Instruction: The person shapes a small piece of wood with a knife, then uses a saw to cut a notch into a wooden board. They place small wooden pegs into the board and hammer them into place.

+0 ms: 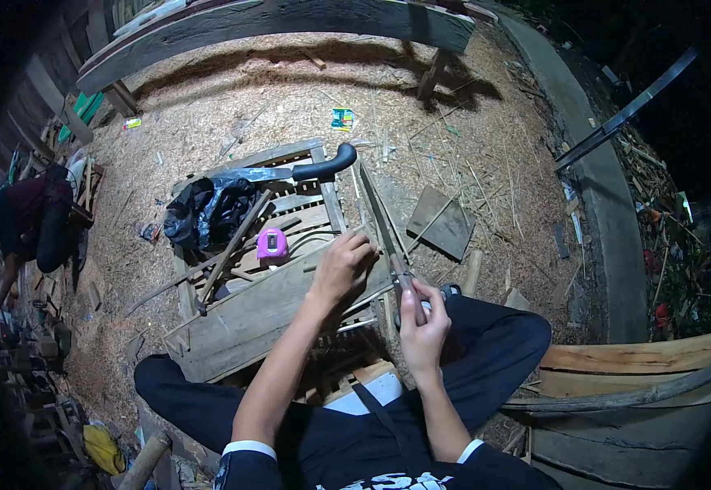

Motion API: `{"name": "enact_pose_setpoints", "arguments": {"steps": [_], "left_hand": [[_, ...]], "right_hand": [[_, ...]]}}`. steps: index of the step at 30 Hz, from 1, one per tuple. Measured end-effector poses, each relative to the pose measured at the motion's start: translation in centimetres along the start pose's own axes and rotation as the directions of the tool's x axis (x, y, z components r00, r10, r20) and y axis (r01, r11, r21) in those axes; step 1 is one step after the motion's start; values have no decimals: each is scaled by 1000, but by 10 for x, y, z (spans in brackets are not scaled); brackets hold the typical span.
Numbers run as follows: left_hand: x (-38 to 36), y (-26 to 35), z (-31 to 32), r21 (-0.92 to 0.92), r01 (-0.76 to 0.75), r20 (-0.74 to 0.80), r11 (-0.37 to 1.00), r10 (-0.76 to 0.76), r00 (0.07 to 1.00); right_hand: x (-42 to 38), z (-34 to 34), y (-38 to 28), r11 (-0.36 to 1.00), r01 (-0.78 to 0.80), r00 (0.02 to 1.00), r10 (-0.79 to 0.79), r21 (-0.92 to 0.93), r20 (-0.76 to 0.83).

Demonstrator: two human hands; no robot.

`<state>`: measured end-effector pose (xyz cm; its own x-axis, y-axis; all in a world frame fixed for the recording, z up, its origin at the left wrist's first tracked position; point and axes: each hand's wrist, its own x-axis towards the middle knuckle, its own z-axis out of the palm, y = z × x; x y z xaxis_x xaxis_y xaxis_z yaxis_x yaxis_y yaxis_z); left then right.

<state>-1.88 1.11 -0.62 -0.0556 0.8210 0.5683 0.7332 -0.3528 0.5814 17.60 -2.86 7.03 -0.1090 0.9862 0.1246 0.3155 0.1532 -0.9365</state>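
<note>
Over the low slatted table (pixel 330 196), grips a knife (pixel 382 220) by its handle in the right hand (pixel 426 325). Curls the left hand (pixel 344 265) beside the blade; cannot tell whether grasping anything. Nearby, has a board (pixel 249 320), a pink tape measure (pixel 272 246) and a machete (pixel 315 170).

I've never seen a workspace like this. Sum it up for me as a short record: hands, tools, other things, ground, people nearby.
Left hand: fingers curled above the board's far edge; grip unclear
Right hand: holds a long blade by its brown handle
Loose tools: black-handled blade across the far end of the crate; pink tape measure
Other things: black bag, partly on the crate; wide board nearest the lap
Ground: strewn with pale shavings
People nearby: one, bent over, far left
</note>
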Motion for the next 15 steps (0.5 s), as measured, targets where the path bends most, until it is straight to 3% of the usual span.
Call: {"name": "enact_pose_setpoints", "arguments": {"steps": [2,8,15], "left_hand": [[-2,-3,0,42,33,93,999,-37,995],[-1,-5,3,66,-20,52,998,17,999],[-3,-3,6,97,-22,63,995,16,998]], "right_hand": [[5,5,6,999,38,999,-38,-8,-6],[9,10,0,994,-105,994,105,-10,39],[-8,2,9,997,-14,999,18,-70,47]]}}
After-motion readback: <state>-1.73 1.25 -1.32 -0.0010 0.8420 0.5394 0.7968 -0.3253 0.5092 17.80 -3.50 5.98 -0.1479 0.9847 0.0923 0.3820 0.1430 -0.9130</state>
